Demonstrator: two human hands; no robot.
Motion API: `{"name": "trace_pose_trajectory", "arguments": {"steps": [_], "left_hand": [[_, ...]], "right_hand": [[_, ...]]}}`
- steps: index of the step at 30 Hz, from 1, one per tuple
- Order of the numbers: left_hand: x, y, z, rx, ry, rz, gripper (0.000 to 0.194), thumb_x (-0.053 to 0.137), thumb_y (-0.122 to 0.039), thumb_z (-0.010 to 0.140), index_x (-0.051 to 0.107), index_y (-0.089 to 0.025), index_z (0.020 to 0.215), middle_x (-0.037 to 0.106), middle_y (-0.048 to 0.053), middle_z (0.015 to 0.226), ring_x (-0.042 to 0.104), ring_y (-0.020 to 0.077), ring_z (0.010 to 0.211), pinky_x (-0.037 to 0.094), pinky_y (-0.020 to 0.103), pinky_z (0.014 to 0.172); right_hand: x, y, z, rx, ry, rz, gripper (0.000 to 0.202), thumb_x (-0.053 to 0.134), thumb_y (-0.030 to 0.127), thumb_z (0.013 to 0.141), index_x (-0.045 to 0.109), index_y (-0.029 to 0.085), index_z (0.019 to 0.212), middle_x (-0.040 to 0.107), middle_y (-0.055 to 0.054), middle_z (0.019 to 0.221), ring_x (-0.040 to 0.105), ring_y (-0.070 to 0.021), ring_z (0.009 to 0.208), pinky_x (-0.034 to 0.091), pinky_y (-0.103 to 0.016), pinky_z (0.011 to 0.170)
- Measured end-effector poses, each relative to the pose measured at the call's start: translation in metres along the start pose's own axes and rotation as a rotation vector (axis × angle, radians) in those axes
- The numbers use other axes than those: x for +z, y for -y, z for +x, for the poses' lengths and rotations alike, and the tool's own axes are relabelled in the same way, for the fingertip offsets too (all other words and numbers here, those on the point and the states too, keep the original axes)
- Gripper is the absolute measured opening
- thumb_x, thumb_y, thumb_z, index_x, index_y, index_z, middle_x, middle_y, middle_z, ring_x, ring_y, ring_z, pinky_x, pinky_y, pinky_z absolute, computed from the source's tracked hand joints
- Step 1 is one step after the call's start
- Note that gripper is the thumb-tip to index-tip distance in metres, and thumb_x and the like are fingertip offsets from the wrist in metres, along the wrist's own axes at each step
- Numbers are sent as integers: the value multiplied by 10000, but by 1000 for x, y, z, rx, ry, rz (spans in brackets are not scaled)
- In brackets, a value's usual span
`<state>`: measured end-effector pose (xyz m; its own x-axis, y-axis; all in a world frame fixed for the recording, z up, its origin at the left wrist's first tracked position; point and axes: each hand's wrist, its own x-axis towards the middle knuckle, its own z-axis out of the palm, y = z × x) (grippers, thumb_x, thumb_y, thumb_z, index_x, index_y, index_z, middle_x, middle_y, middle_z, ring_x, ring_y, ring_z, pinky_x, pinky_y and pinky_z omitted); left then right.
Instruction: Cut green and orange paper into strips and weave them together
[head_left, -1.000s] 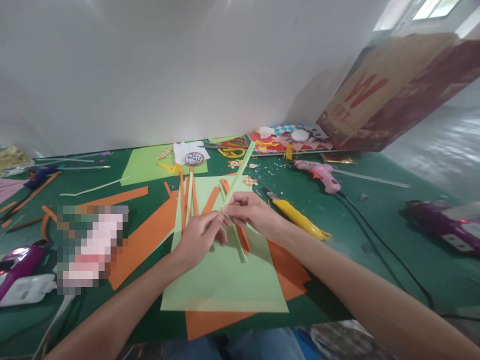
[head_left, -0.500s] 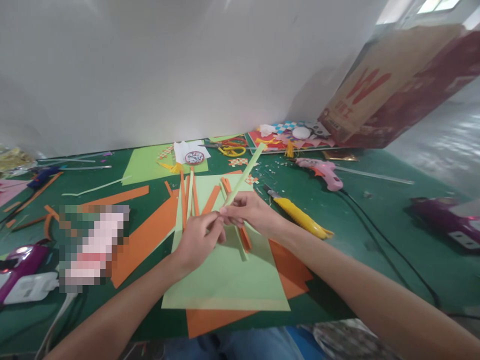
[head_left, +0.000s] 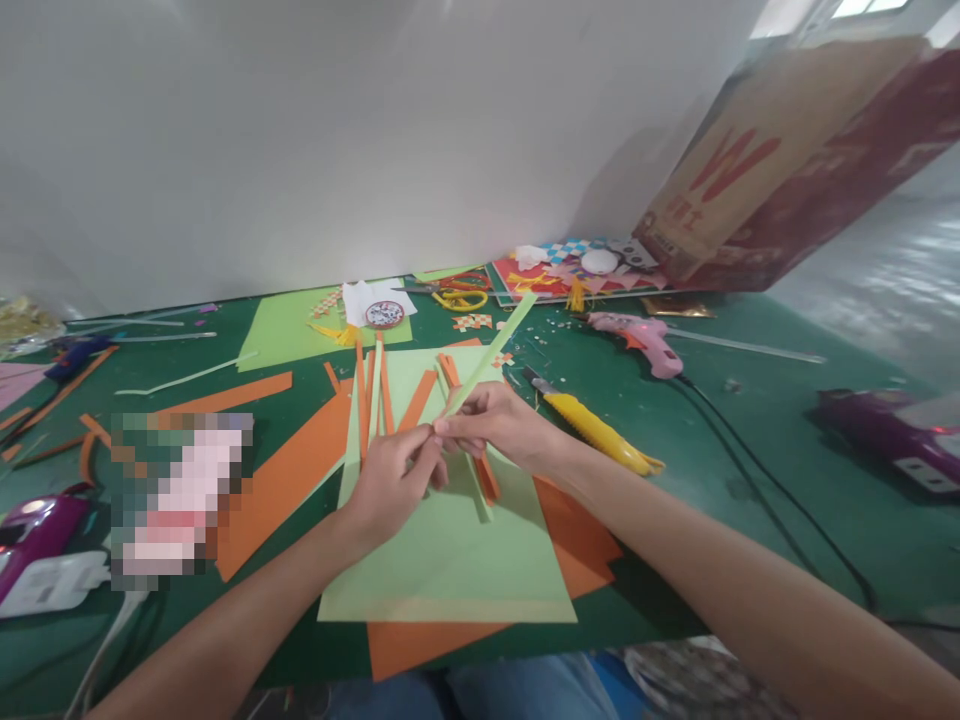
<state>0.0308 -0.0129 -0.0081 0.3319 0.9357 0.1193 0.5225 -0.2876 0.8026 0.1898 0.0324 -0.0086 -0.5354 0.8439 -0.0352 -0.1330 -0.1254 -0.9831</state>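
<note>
A light green paper strip [head_left: 498,347] slants up and away from my fingertips. My right hand [head_left: 499,420] pinches it near its lower end. Close against it, my left hand [head_left: 397,472] has thumb and forefinger pressed together at the strip's end, which the fingers mostly hide. Both hands are above a pale green paper sheet [head_left: 450,570]. On that sheet lie orange paper strips [head_left: 418,402] and a green strip [head_left: 480,490], partly covered by my hands. Orange paper [head_left: 285,480] sticks out from beneath the sheet.
A yellow utility knife [head_left: 600,432] lies right of the sheet, with a pink glue gun [head_left: 637,340] and its cord beyond. Yellow-handled scissors [head_left: 459,300] lie at the back. A blurred-out pink and white object [head_left: 180,500] is at left. A paper bag [head_left: 750,170] leans at back right.
Both hands keep their pinch on the strip and barely move. The whole view has shifted slightly.
</note>
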Motion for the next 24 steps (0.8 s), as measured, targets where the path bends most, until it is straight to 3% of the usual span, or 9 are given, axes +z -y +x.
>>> {"name": "trace_pose_trajectory", "arguments": {"steps": [5, 17, 24], "left_hand": [[-1, -1, 0, 42, -37, 4, 311, 373, -257, 871, 525, -173, 612, 599, -16, 499, 501, 84, 428, 377, 184, 460], [-4, 2, 2, 33, -94, -58, 274, 387, -229, 844, 520, -175, 611, 550, -40, 439, 460, 71, 390, 362, 176, 440], [-5, 2, 3, -29, -54, -97, 275, 388, -225, 820, 521, -174, 585, 543, -34, 439, 423, 70, 369, 325, 180, 401]], "right_hand": [[2, 3, 1, 2, 4, -8, 320, 798, 359, 573, 575, 132, 541, 538, 34, 439, 393, -36, 365, 242, -212, 381], [8, 9, 6, 49, -66, 37, 361, 823, 343, 514, 510, 168, 478, 420, 82, 322, 362, -41, 322, 244, -207, 364], [6, 9, 5, 33, -94, 16, 342, 808, 331, 560, 517, 161, 498, 397, 85, 324, 353, -40, 341, 256, -215, 392]]}}
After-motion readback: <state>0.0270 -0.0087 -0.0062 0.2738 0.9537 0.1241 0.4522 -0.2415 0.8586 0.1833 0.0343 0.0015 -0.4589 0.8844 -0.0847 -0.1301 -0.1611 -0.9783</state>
